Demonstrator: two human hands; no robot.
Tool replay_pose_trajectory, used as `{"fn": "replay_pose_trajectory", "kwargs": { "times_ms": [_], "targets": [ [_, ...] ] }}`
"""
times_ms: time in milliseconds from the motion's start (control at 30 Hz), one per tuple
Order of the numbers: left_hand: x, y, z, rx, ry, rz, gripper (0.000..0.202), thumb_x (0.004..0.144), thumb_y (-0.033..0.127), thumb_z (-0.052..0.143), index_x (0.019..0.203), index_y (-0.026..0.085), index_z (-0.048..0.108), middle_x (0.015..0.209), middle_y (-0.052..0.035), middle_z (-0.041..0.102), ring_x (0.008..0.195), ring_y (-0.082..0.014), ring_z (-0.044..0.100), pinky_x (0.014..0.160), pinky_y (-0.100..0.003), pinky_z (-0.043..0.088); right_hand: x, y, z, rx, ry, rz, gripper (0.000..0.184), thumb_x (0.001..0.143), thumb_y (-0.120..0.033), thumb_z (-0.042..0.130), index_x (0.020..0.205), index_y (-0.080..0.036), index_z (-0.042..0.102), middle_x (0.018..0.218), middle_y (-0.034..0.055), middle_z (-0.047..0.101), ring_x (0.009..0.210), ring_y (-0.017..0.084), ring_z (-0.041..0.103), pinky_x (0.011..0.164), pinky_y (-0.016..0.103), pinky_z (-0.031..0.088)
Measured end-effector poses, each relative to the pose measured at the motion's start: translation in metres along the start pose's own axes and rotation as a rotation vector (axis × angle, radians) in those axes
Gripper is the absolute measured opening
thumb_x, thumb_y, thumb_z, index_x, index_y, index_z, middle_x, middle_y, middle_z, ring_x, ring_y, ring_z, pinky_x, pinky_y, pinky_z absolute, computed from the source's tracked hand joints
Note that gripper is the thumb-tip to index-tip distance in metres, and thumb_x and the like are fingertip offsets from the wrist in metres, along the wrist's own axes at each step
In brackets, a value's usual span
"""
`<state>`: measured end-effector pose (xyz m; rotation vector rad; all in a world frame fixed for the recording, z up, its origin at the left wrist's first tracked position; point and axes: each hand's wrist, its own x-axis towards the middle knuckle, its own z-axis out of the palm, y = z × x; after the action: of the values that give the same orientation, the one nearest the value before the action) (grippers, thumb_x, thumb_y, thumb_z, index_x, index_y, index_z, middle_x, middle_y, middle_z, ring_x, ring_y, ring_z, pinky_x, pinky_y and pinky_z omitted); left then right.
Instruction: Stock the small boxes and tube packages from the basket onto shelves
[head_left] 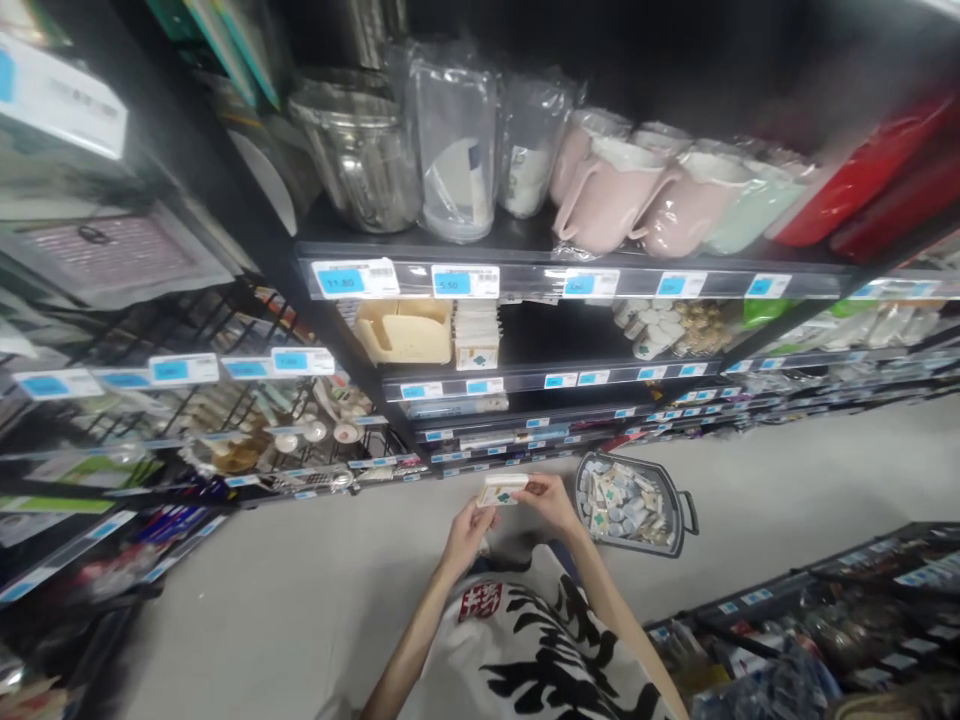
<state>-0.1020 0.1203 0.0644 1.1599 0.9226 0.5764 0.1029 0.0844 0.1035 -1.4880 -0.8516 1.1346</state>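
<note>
Both my hands hold one small flat pack point(503, 489), white with a green mark, low in front of my body. My left hand point(466, 531) pinches its left end. My right hand point(550, 503) grips its right end with curled fingers. Just to the right, on the floor, a grey shopping basket point(679, 512) holds several similar small packs. On the shelf above stands a stack of like packs point(476, 337) beside a beige plastic holder point(403, 330).
Dark store shelving with blue price tags runs ahead. The top shelf carries glass jars point(361, 150), wrapped clear cups point(456, 150), pink mugs point(609, 195) and red trays point(862, 175). Wire racks of goods stand left. Another shelf point(817, 610) stands lower right. Grey floor point(247, 600) lies below.
</note>
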Motion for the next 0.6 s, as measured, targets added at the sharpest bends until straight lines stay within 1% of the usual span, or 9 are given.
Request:
{"fn": "replay_pose_trajectory", "kwargs": {
  "times_ms": [67,133,200,267,333,400,433,500,600],
  "targets": [
    [0.001,-0.002,0.002,0.076,-0.069,0.007,0.052,0.091,0.062,0.058,0.110,0.014,0.065,0.087,-0.0093,0.076,0.078,-0.0210,0.069,0.079,-0.033,0.055,-0.001,-0.014,-0.015,-0.036,0.094,-0.039,0.035,0.066,-0.052,0.090,0.077,-0.020,0.082,0.073,0.0040,0.073,0.069,0.020,0.063,0.066,0.031,0.053],
    [0.002,-0.002,0.003,0.184,-0.165,0.010,0.045,0.096,0.056,0.052,0.109,0.015,0.066,0.090,-0.0102,0.077,0.081,-0.0213,0.070,0.080,-0.032,0.054,0.003,-0.035,-0.033,-0.065,0.178,-0.094,0.032,0.071,-0.051,0.088,0.080,-0.020,0.082,0.078,0.0048,0.074,0.074,0.021,0.064,0.070,0.032,0.054],
    [0.004,-0.001,0.002,0.313,-0.271,0.014,0.041,0.099,0.049,0.048,0.111,0.016,0.068,0.093,-0.0104,0.078,0.086,-0.0220,0.071,0.082,-0.032,0.053,0.017,-0.061,-0.054,-0.068,0.228,-0.156,0.033,0.075,-0.050,0.085,0.090,-0.021,0.083,0.083,0.0052,0.075,0.076,0.021,0.065,0.073,0.033,0.055],
    [0.005,0.000,0.001,0.470,-0.367,0.035,0.037,0.100,0.042,0.046,0.113,0.018,0.071,0.099,-0.0101,0.079,0.093,-0.0228,0.072,0.085,-0.031,0.052,0.042,-0.092,-0.075,-0.077,0.254,-0.217,0.036,0.077,-0.051,0.084,0.098,-0.021,0.082,0.084,0.0042,0.075,0.073,0.019,0.063,0.070,0.032,0.055],
    [0.006,-0.002,-0.003,0.645,-0.424,0.064,0.036,0.101,0.037,0.044,0.115,0.022,0.074,0.108,-0.0099,0.079,0.101,-0.0240,0.072,0.091,-0.031,0.050,0.077,-0.123,-0.092,-0.135,0.272,-0.292,0.038,0.077,-0.052,0.083,0.098,-0.021,0.081,0.083,0.0033,0.074,0.071,0.018,0.063,0.067,0.031,0.055],
    [0.004,-0.008,-0.006,0.798,-0.417,0.066,0.037,0.102,0.033,0.042,0.117,0.023,0.075,0.117,-0.0101,0.078,0.109,-0.0252,0.070,0.095,-0.032,0.048,0.121,-0.152,-0.104,-0.233,0.287,-0.397,0.036,0.078,-0.053,0.082,0.089,-0.019,0.080,0.079,0.0026,0.072,0.069,0.016,0.062,0.067,0.029,0.054],
    [0.003,-0.014,-0.008,0.842,-0.388,0.048,0.038,0.102,0.031,0.042,0.119,0.023,0.074,0.119,-0.0102,0.077,0.111,-0.0253,0.070,0.096,-0.031,0.047,0.144,-0.164,-0.108,-0.281,0.283,-0.444,0.035,0.078,-0.053,0.082,0.084,-0.019,0.078,0.076,0.0023,0.071,0.068,0.016,0.063,0.067,0.029,0.054],
    [-0.001,-0.027,-0.010,0.860,-0.304,-0.016,0.038,0.102,0.030,0.040,0.124,0.022,0.071,0.120,-0.0098,0.077,0.110,-0.0238,0.071,0.095,-0.030,0.047,0.193,-0.185,-0.110,-0.358,0.256,-0.495,0.036,0.078,-0.053,0.082,0.078,-0.018,0.075,0.072,0.0020,0.070,0.068,0.016,0.064,0.069,0.028,0.054],
    [-0.006,-0.048,-0.010,0.835,-0.219,-0.097,0.039,0.104,0.031,0.038,0.124,0.022,0.070,0.112,-0.0085,0.079,0.102,-0.0211,0.072,0.089,-0.027,0.048,0.263,-0.202,-0.103,-0.418,0.213,-0.476,0.039,0.074,-0.054,0.085,0.076,-0.017,0.072,0.063,-0.0006,0.066,0.064,0.015,0.063,0.070,0.029,0.055]
  ]
}}
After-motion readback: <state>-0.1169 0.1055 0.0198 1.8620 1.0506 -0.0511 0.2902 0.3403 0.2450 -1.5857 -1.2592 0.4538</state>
